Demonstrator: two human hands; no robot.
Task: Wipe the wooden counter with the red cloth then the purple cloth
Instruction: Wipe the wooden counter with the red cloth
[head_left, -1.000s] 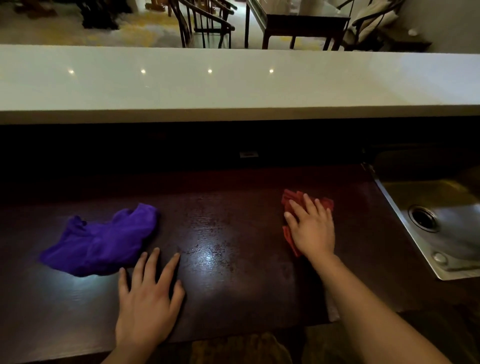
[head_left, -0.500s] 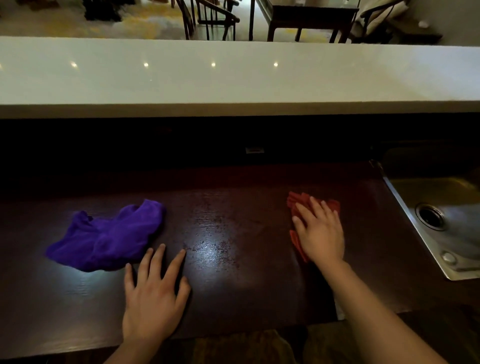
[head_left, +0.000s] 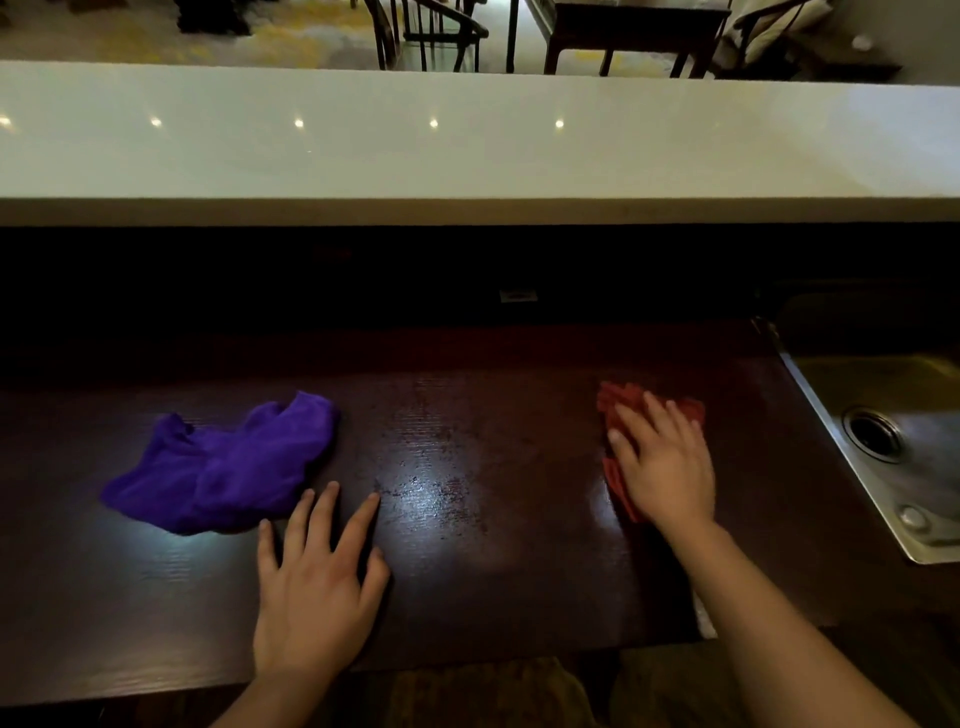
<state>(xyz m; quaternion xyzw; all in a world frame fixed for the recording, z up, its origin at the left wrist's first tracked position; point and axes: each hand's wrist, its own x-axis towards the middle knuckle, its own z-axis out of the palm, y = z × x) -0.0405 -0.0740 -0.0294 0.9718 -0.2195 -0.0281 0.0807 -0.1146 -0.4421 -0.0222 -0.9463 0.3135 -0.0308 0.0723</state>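
Since a second ago, our right hand (head_left: 667, 467), flat on the red cloth (head_left: 621, 402), slid toward the sink (head_left: 883, 452); our left hand (head_left: 317, 587) stays spread, empty, on the tabletop (head_left: 493, 571).

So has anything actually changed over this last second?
Very little. The right hand, pressed flat on the red cloth, has slid it slightly toward the sink. Nothing was picked up or released. The left hand stays flat on the counter beside the untouched purple cloth.

two cloths on one dark wooden counter (head_left: 467, 571), one red cloth (head_left: 621, 402) and one purple cloth (head_left: 228, 467); two hands, left hand (head_left: 317, 587), right hand (head_left: 665, 462); one steel sink (head_left: 883, 447); five light glints on one white ledge (head_left: 467, 156).
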